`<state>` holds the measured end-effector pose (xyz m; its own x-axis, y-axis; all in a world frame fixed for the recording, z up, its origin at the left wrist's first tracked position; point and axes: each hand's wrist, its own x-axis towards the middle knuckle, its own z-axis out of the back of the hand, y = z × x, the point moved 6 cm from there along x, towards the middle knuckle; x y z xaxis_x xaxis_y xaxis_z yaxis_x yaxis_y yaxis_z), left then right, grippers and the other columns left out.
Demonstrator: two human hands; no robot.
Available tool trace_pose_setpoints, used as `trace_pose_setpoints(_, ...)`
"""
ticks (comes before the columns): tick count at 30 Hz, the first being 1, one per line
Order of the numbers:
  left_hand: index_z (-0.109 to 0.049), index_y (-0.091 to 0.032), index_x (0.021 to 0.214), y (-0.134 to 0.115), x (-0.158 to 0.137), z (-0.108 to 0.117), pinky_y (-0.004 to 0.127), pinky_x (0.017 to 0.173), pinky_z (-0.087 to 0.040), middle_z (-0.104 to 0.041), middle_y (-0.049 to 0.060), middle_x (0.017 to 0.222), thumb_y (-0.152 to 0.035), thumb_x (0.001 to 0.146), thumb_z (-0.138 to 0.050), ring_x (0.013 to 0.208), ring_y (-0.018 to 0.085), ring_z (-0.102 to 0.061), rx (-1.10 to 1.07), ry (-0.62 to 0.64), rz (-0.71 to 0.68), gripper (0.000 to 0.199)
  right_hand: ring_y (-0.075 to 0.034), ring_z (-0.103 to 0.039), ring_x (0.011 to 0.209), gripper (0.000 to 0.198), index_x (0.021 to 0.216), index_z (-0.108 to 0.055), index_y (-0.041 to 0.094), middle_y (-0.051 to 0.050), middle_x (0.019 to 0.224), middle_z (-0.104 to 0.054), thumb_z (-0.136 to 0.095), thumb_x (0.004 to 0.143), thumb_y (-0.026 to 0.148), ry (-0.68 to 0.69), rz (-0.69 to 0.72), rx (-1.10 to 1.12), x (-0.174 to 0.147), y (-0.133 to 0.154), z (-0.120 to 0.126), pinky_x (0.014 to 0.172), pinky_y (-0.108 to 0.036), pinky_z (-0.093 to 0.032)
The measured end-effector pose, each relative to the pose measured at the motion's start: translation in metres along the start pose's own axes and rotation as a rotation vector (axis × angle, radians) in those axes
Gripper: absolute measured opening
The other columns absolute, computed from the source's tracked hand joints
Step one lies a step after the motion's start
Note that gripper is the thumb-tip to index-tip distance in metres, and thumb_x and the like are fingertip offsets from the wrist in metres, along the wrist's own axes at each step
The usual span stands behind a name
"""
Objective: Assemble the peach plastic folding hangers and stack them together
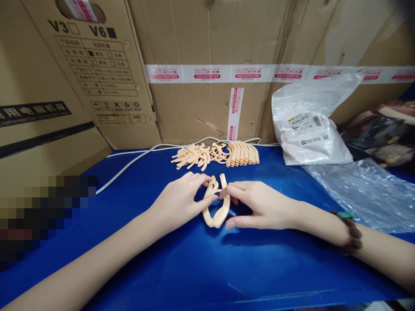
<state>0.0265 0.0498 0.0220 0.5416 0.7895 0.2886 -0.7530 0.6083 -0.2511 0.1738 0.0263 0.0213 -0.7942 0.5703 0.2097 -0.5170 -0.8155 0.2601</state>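
Observation:
A pale beige plastic folding hanger (221, 214) lies on the blue tabletop, its two curved arms meeting at the near end and a small hooked piece between them. My left hand (181, 196) is closed around its left arm, the thumb reaching across the opening. On the other side, my right hand (259, 201) touches the right arm with its index finger. Its thumb is held apart, just off the hanger's edge, so this hand is open. Some fingertips of both hands are hidden.
Beyond the hands lie a pile of loose beige parts (193, 156), several hooks (220, 152) and a row of curved hanger arms (243, 153). A white cable (129, 167) runs behind them. Cardboard boxes (201, 39) wall the back; plastic bags (311, 129) sit at right.

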Motion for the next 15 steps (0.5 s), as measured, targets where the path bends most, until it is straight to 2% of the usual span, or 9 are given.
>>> trace_pose_setpoints(3,-0.062,-0.023,0.113,0.004,0.001,-0.003,0.032,0.078,-0.052,-0.069,0.004,0.111,-0.037,0.085,-0.06,0.096,0.022,-0.064,-0.099,0.005,0.044,0.031,-0.019,-0.061,0.088,0.049,0.121,-0.052,0.016,-0.009,0.107,-0.064,-0.055,0.088,0.053,-0.003,0.031,-0.036,-0.001,0.002,-0.002,0.073,-0.028,-0.045)
trace_pose_setpoints(7,-0.064,-0.022,0.11,0.006,0.004,-0.004,0.023,0.057,-0.048,-0.073,0.0,0.097,-0.029,0.083,-0.06,0.069,0.014,-0.065,-0.22,0.009,0.063,0.028,-0.02,-0.062,0.089,0.04,0.124,-0.048,0.014,-0.011,0.107,-0.064,-0.051,0.094,0.04,-0.013,0.029,-0.137,-0.001,0.001,-0.005,0.076,-0.029,-0.045)
trace_pose_setpoints(10,-0.066,-0.021,0.108,0.006,0.006,-0.002,0.022,0.052,-0.045,-0.073,-0.001,0.087,-0.032,0.083,-0.061,0.06,0.012,-0.061,-0.231,-0.001,0.053,0.027,-0.02,-0.061,0.075,0.035,0.12,-0.049,0.012,-0.008,0.091,-0.066,-0.051,0.094,0.035,-0.059,-0.051,-0.239,0.0,-0.005,-0.003,0.067,-0.03,-0.043)
trace_pose_setpoints(15,-0.069,-0.021,0.105,0.008,0.007,0.001,0.022,0.056,-0.044,-0.071,-0.001,0.082,-0.025,0.085,-0.057,0.061,0.011,-0.059,-0.184,-0.019,-0.056,0.023,-0.018,-0.06,0.066,0.032,0.117,-0.051,0.014,-0.003,0.077,-0.064,-0.05,0.094,0.035,-0.126,-0.215,-0.281,0.001,-0.019,0.004,0.064,-0.028,-0.04)
